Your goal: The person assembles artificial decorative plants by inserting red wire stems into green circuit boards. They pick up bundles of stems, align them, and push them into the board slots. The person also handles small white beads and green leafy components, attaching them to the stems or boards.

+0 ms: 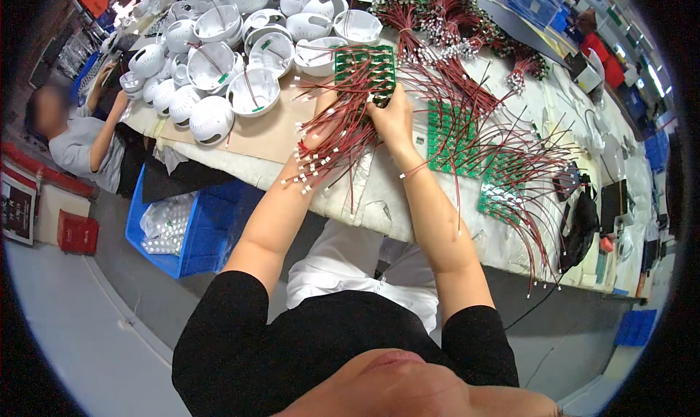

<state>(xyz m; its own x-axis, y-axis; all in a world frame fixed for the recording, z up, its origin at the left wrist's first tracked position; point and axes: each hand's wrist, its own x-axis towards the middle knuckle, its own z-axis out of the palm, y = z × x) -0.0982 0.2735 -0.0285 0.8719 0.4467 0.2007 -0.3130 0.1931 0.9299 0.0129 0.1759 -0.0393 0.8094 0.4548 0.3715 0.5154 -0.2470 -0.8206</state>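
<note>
Both my hands are at a green circuit board panel (375, 65) over the table, with many thin red and dark wires (348, 122) hanging from it. My right hand (394, 118) grips the panel's lower right part, thumb on its front. At the lower left edge, my left hand (326, 105) holds the panel; the wires drape over that hand and wrist and hide most of its fingers. White connectors at the wire ends dangle by my left forearm. Two more wired green panels, a nearer one (503, 191) and a farther one (448, 136), lie to the right.
White round plastic housings (211, 118) crowd the table's left and back, some with wired boards inside. Bundles of red wires (445, 16) lie at the back. A blue bin (193, 238) stands below the left edge. Another person (84, 133) works at the far left.
</note>
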